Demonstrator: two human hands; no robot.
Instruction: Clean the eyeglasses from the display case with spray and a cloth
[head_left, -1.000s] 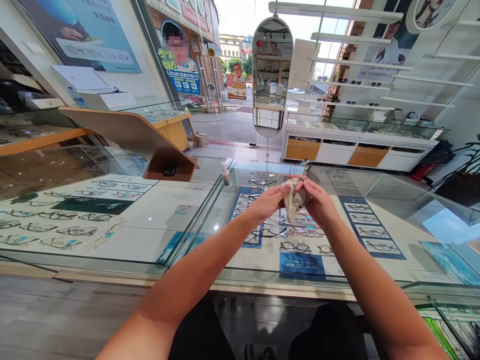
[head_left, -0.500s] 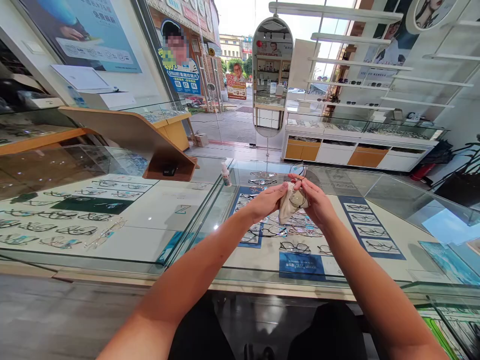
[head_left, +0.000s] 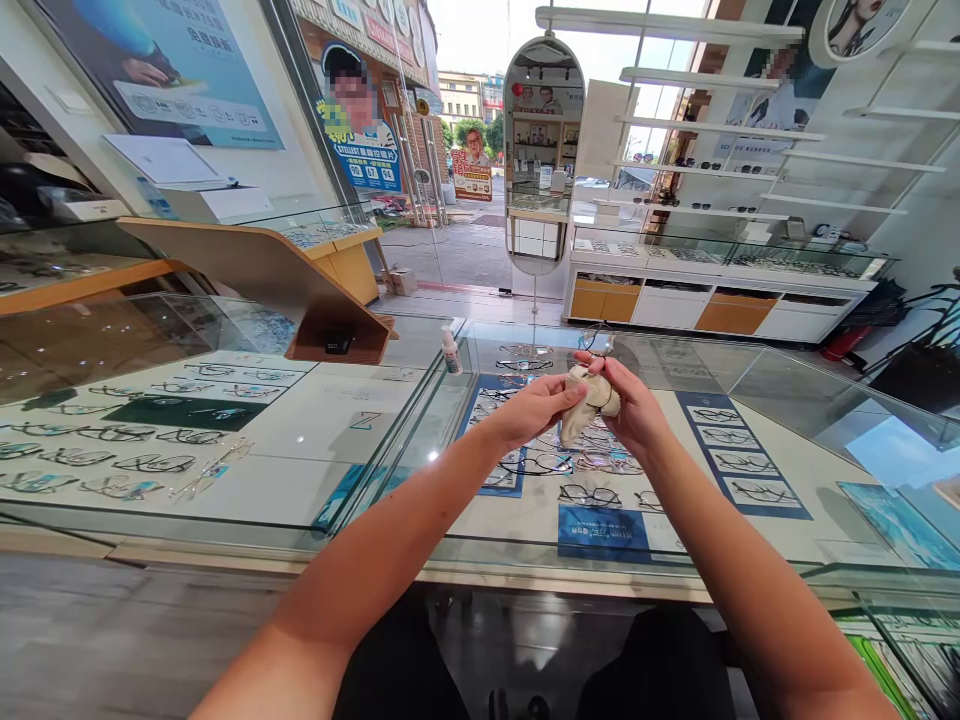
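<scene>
The person's left hand (head_left: 536, 408) and right hand (head_left: 634, 405) meet above a glass display case (head_left: 517, 550), with the fingertips of the 2 hands close together. The left fingers are clamped on a cream cloth (head_left: 574, 424), the thumb pressed over its upper part, and a loose fold of it hangs below the fingertips. The right fingers are closed on a pair of eyeglasses (head_left: 598, 341): 1 lens stands up just beyond the fingertips, and the cloth is bunched around the lower part of the frame, between the 2 hands. How the fingers behind the cloth are set cannot be told.

Below the fingers, inside the case, lie rows of display glasses (head_left: 555, 464). Lower still, a dark round-rimmed pair (head_left: 590, 496) sits just beside a blue leaflet (head_left: 604, 533). To the right of the right fingers runs a dark blue strip (head_left: 780, 513) bearing 4 frames.

To the left of the left fingers a small white bottle (head_left: 451, 352) stands upright. Farther left is a tilted brown board (head_left: 247, 255), and lower than it, well apart from the fingers, a dark green tray (head_left: 150, 411). Beyond the fingertips stands an oval mirror (head_left: 544, 160); white shelves (head_left: 690, 125) hang up and to the right, over a white and orange cabinet (head_left: 679, 308).
</scene>
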